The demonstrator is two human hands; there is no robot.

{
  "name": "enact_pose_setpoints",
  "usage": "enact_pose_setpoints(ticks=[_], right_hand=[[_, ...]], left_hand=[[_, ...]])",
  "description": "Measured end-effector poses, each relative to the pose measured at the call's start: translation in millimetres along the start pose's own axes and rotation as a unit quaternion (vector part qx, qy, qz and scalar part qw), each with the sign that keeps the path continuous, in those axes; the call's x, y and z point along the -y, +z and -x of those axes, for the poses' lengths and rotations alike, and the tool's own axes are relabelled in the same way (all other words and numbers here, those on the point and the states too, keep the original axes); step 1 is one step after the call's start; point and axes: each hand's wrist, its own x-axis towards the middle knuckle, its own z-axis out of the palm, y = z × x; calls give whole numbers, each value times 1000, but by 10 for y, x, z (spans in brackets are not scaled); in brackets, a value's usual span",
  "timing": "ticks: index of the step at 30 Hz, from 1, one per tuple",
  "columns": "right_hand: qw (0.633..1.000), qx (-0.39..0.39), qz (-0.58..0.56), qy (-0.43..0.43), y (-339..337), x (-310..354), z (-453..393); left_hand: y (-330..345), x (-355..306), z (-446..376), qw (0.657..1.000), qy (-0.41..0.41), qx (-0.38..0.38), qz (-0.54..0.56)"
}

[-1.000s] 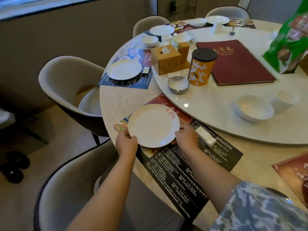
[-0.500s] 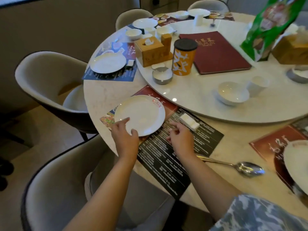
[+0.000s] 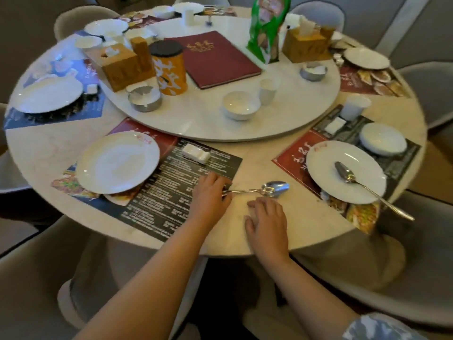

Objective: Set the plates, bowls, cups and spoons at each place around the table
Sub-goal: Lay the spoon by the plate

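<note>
Lower-centre place part-set: plate (image 3: pixel 117 163) on its mat, left hand (image 3: pixel 209 196) pinching spoon (image 3: pixel 266 189) handle on desk (image 3: pixel 289 224), right hand (image 3: pixel 267 223) spread flat; bowl (image 3: pixel 241 105), cup (image 3: pixel 268 90) unplaced mid-frame.

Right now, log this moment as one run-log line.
stage: spoon pickup | left hand: grips handle of spoon | right hand: open, resting on table | plate: placed on placemat
</note>
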Motion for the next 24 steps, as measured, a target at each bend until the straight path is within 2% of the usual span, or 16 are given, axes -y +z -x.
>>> enact_pose_setpoints(ticks=[8,11,14,16,19,24], right_hand=[[998,-11,33,-43,63,-65,39],[999,-18,23,-42,67,-61,46],[999,-3,14,-34,59,-21,55],[999,31,8,-37,72,78,66],[993,85,8,-83,158,326,28],[975,138,20,-170,338,776,-152]], left_hand=[[11,-36,-131,996,-16,51,-70],[-74,-50,-105,996,-46,69,31],[-195,0,13,982,-104,69,143],[-282,105,133,975,-123,34,184],[-457,311,322,957,-180,-65,219],[-720,739,573,893,-319,-206,243]])
